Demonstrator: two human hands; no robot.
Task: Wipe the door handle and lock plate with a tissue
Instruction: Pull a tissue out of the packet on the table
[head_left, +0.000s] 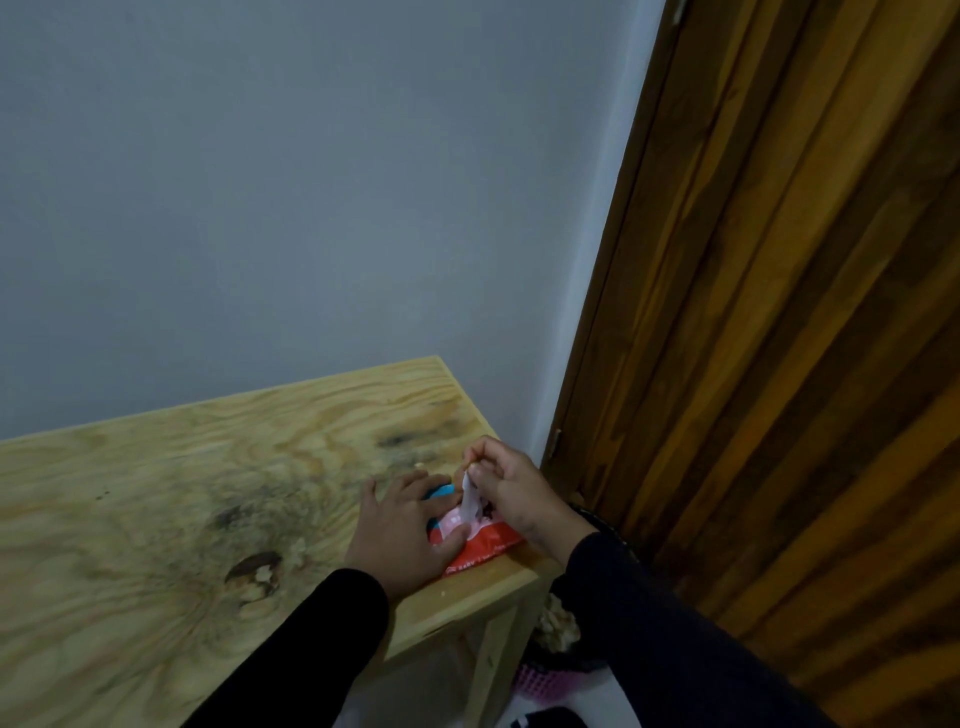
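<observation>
A red and pink pack of wipes (480, 545) lies at the right front corner of a plywood table (156, 519). My left hand (402, 527) lies flat on the pack with fingers spread, pressing it down. My right hand (506, 483) pinches a white tissue (470, 499) between thumb and fingers, just above the pack's opening. The tissue stands partly out of the pack. The wooden door (805, 338) fills the right side. Its handle and lock plate are out of view.
A grey-blue wall (285, 182) rises behind the table. A dark wooden door frame (613, 291) meets the wall beside the table's right edge. Below the table corner sit a pink basket (550, 686) and some crumpled pale material (558, 623).
</observation>
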